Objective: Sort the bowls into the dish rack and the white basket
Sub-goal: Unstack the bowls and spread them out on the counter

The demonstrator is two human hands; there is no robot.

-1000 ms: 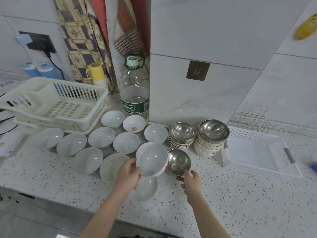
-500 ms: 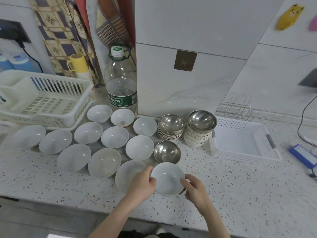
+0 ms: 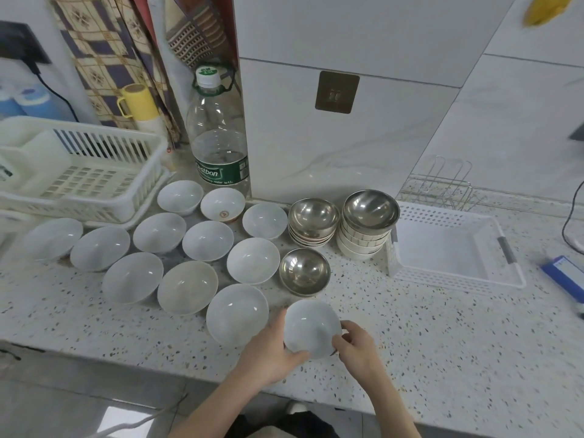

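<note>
Both hands are on one small white ceramic bowl [image 3: 311, 327] at the near edge of the speckled stone desk [image 3: 442, 343]: the left hand [image 3: 271, 352] curls round its left rim with the thumb at the near lip, and the right hand [image 3: 355, 346] pinches the right rim, fingertips over the edge. Whether the bowl rests on the desk or is just lifted, I cannot tell. Just beyond the held bowl sits a single shiny steel bowl [image 3: 305, 271], upright, and just to the held bowl's left a larger white bowl [image 3: 237, 314], almost touching the left hand. Farther left of the held bowl a cluster of white bowls spreads across the desk. Beyond the steel bowl stand two stacks, each topped by a steel bowl [image 3: 370, 210]. Well right and beyond the held bowl lies the white perforated plastic basket [image 3: 455, 273]; far to its left stands the white slatted plastic dish rack [image 3: 94, 172].
</note>
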